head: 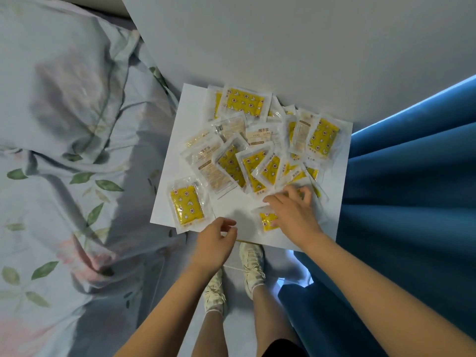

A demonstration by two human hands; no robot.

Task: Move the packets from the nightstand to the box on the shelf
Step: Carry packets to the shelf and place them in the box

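Several clear packets with yellow patterned inserts [243, 100] lie scattered and overlapping on the white nightstand top [231, 210]. One packet [186, 204] sits alone at the front left corner. My right hand [291, 210] rests on the pile's near edge, fingers spread over a packet [266, 221] and touching others; no grip is visible. My left hand [216, 240] hovers at the front edge, fingers loosely curled, holding nothing. The box and the shelf are out of view.
A bed with leaf-patterned bedding [64, 150] lies to the left of the nightstand. A blue curtain [412, 189] hangs close on the right. A white wall [283, 42] is behind. My feet in pale shoes [252, 264] stand on the floor below.
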